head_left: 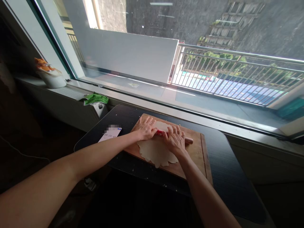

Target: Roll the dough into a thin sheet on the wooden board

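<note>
Currently under the pin: a thin, ragged-edged sheet of dough [154,153], flat on the wooden board [196,153]; directions below are taken from its middle, twelve o'clock being towards the window.
Rolling pin [189,141]: lies across the dough, which shows on both sides of it; a bare handle points to three o'clock, and a red part shows between the hands.
Left hand [145,127]: at eleven o'clock, palm down over the pin's left end, fingers spread forward.
Right hand [175,139]: between two and three o'clock, palm down on the pin, just inside the bare handle.
Grip: hands apart from each other; whether the fingers close round the pin, I cannot tell.
Table [228,171]: dark, carrying the board, with pale crumbs near six o'clock.
Phone [110,134]: between nine and ten o'clock, lit screen with digits.
Green cloth [96,98]: ten o'clock, beyond the table.
White pot [52,79]: farther out at ten o'clock, something orange [44,64] on top.
Railing [235,76]: between one and two o'clock, outside the window.
</note>
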{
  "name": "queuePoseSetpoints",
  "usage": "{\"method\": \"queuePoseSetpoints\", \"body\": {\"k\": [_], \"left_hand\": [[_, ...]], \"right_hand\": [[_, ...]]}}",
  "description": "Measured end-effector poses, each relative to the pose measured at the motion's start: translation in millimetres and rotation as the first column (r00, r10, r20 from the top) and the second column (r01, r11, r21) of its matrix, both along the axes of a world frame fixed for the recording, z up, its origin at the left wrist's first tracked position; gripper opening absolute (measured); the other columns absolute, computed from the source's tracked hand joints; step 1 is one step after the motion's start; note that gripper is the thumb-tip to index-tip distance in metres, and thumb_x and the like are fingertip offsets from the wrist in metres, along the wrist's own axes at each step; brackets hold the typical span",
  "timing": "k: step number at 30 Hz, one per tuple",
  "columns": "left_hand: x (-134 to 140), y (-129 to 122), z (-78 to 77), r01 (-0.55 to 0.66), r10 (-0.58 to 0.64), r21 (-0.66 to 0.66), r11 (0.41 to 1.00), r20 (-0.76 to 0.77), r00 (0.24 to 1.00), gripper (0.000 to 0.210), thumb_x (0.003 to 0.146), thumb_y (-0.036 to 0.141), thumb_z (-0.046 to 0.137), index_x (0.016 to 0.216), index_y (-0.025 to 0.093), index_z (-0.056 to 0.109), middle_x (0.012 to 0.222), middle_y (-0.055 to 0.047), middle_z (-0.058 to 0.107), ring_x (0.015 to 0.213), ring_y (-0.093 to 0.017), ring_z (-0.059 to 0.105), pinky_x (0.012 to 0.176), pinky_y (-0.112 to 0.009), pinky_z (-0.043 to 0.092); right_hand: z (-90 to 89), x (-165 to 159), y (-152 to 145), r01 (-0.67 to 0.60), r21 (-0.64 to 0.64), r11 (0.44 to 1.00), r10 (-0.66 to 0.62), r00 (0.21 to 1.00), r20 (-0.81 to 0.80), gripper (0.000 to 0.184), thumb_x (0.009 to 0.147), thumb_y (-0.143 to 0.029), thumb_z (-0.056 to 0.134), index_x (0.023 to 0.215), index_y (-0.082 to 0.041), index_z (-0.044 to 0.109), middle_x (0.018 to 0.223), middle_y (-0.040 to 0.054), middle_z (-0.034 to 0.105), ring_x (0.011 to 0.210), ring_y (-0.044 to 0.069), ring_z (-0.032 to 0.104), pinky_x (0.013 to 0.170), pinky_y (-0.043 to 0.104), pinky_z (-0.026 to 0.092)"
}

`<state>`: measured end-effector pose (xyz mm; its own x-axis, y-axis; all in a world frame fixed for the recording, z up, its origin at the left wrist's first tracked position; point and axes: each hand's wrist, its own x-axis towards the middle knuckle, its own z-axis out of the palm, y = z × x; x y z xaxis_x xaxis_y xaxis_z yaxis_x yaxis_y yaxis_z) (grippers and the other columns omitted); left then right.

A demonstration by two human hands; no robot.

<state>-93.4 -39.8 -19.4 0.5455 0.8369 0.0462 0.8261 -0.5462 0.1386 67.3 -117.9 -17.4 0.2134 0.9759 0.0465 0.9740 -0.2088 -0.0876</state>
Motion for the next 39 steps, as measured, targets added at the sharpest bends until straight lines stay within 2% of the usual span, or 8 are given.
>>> {"method": "queuePoseSetpoints", "body": {"k": [4, 7, 13, 21, 24, 28, 35, 39], "left_hand": [[13, 28, -1.1, 0.001, -0.001, 0.016, 1.0, 0.005, 1.0, 0.059, 0.1, 0.046, 0.028, 0.151, 0.019, 0.041, 0.158, -0.011, 0.039, 0.149, -0.031, 0.025, 0.119, -0.061, 0.015], [24, 54, -3.5, -0.017, 0.017, -0.003, 1.0, -0.001, 1.0, 0.059, 0.1, 0.048, 0.027, 0.15, 0.021, 0.042, 0.156, -0.01, 0.042, 0.149, -0.031, 0.025, 0.119, -0.061, 0.014], [40, 97, -6.5, -0.036, 0.036, -0.007, 0.999, 0.058, 0.998, 0.062, 0.1, 0.052, 0.025, 0.152, 0.022, 0.038, 0.159, -0.007, 0.037, 0.151, -0.03, 0.021, 0.12, -0.06, 0.015], [54, 122, -2.1, -0.107, 0.102, 0.047, 0.993, 0.109, 0.989, 0.06, 0.099, 0.046, 0.033, 0.15, 0.015, 0.038, 0.153, -0.011, 0.046, 0.149, -0.03, 0.022, 0.121, -0.058, 0.014], [51, 118, -2.8, -0.107, 0.106, -0.003, 0.994, 0.078, 0.991, 0.063, 0.098, 0.047, 0.032, 0.152, 0.015, 0.036, 0.155, -0.011, 0.044, 0.15, -0.031, 0.021, 0.12, -0.06, 0.015], [40, 98, -5.5, -0.086, 0.089, -0.065, 0.994, 0.041, 0.995, 0.064, 0.097, 0.052, 0.03, 0.152, 0.019, 0.036, 0.158, -0.011, 0.039, 0.15, -0.031, 0.021, 0.118, -0.062, 0.017], [19, 40, -1.0, -0.053, 0.051, 0.049, 0.997, 0.047, 0.998, 0.056, 0.099, 0.047, 0.031, 0.144, 0.021, 0.05, 0.15, -0.011, 0.05, 0.146, -0.031, 0.031, 0.119, -0.058, 0.017], [4, 10, -1.7, -0.036, 0.031, 0.078, 0.996, 0.065, 0.997, 0.056, 0.099, 0.048, 0.032, 0.146, 0.022, 0.048, 0.154, -0.01, 0.045, 0.146, -0.031, 0.031, 0.119, -0.058, 0.02]], "right_hand": [[4.5, 9, 28, 0.025, -0.026, 0.999, -0.026, 0.999, -0.027, 0.059, 0.102, -0.053, 0.021, 0.146, -0.024, 0.047, 0.159, 0.0074, 0.036, 0.151, 0.029, 0.017, 0.117, 0.05, 0.021], [7.6, 16, 53, 0.045, -0.04, 0.998, -0.046, 0.999, -0.028, 0.059, 0.102, -0.053, 0.022, 0.144, -0.023, 0.05, 0.156, 0.0091, 0.041, 0.15, 0.029, 0.02, 0.117, 0.049, 0.022], [8.1, 33, 97, 0.065, -0.083, 0.994, -0.072, 0.993, -0.093, 0.062, 0.101, -0.055, 0.019, 0.148, -0.023, 0.044, 0.157, 0.0089, 0.039, 0.148, 0.03, 0.024, 0.116, 0.05, 0.024], [4.3, 46, 128, 0.103, -0.066, 0.993, -0.108, 0.99, -0.092, 0.063, 0.101, -0.053, 0.017, 0.149, -0.021, 0.043, 0.156, 0.0126, 0.039, 0.146, 0.029, 0.026, 0.115, 0.05, 0.026], [4.5, 43, 120, 0.105, -0.041, 0.994, -0.109, 0.989, -0.104, 0.063, 0.1, -0.054, 0.019, 0.147, -0.021, 0.045, 0.154, 0.0127, 0.041, 0.145, 0.029, 0.028, 0.114, 0.05, 0.026], [8.4, 30, 94, 0.107, -0.048, 0.993, -0.111, 0.989, -0.096, 0.06, 0.1, -0.053, 0.024, 0.142, -0.021, 0.051, 0.15, 0.0111, 0.047, 0.142, 0.029, 0.032, 0.113, 0.048, 0.028], [8.0, 4, 40, 0.097, 0.037, 0.995, -0.096, 0.995, -0.022, 0.053, 0.1, -0.047, 0.027, 0.134, -0.021, 0.059, 0.148, 0.0109, 0.049, 0.142, 0.03, 0.031, 0.112, 0.047, 0.028], [3.8, -5, 12, 0.079, 0.047, 0.996, -0.078, 0.996, -0.031, 0.055, 0.101, -0.049, 0.025, 0.14, -0.023, 0.052, 0.154, 0.0098, 0.043, 0.146, 0.03, 0.025, 0.114, 0.05, 0.025]]}}
